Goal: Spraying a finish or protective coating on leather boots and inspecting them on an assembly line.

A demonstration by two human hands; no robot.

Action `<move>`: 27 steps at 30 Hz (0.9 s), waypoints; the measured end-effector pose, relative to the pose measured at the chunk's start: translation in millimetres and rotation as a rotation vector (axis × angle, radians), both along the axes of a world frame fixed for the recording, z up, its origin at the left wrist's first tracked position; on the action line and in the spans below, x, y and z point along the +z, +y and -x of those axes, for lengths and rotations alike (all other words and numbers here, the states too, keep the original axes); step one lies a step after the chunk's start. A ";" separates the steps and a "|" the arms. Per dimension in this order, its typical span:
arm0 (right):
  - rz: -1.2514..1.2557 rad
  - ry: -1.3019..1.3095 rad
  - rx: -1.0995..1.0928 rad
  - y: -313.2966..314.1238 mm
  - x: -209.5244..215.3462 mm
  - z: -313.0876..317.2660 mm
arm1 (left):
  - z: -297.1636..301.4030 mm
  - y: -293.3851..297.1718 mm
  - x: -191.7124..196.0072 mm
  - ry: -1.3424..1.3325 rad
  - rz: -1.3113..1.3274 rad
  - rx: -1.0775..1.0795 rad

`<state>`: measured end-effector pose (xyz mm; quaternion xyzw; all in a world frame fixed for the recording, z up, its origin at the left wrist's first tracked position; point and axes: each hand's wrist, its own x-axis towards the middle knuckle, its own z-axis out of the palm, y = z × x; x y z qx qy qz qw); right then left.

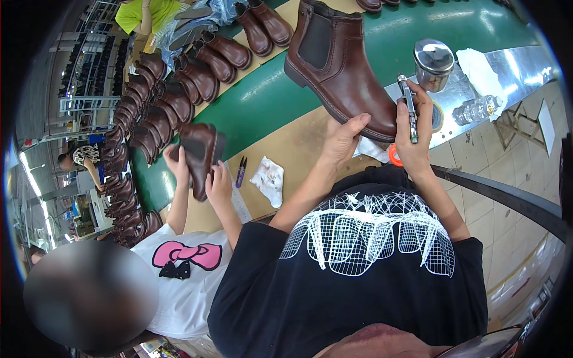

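Note:
A brown leather Chelsea boot [346, 71] with a dark elastic side panel is held up over the bench, its toe toward me. My left hand [341, 140] grips it near the toe, thumb against the sole edge and fingers mostly hidden beneath. In my right hand [420, 128] is a slim silver metal tool [409, 110], held upright beside the toe; its exact kind is unclear. The fingers are closed round it. Past that hand stands a shiny lidded metal cup [434, 64]. A roll of tape [437, 116] lies partly behind the right hand.
On my left a co-worker's hands [218, 179] hold another brown boot [202, 156]. Between us lie a stained white cloth [268, 181] and purple-handled snips [240, 172]. Rows of boots [173, 98] line the green bench [253, 101]. A clear plastic bottle [477, 110] lies at right.

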<state>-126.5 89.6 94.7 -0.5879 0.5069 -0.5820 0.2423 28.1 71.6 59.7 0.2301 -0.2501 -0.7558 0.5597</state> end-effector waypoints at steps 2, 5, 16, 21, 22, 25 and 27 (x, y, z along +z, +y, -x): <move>-0.077 -0.090 -0.030 -2.9 2.7 -2.2 | 2.8 0.3 4.1 -0.055 0.041 0.019; -0.030 -0.069 -0.064 -9.9 4.7 -2.5 | 5.8 -1.9 6.2 -0.132 0.114 0.050; 0.025 0.080 0.013 -6.0 14.2 -12.3 | -10.8 -11.7 7.3 0.057 0.009 0.139; -0.071 0.014 0.084 -2.7 27.5 8.2 | -26.7 -16.4 0.3 0.022 -0.011 0.203; -0.113 -0.013 0.092 0.8 39.8 14.1 | -30.2 -17.6 2.3 -0.068 0.037 0.242; -0.185 -0.045 0.149 7.2 76.7 27.7 | -34.7 -21.1 -3.9 -0.271 0.116 0.335; -0.225 -0.052 0.189 8.0 92.8 30.7 | -37.5 -23.2 -3.8 -0.236 0.107 0.330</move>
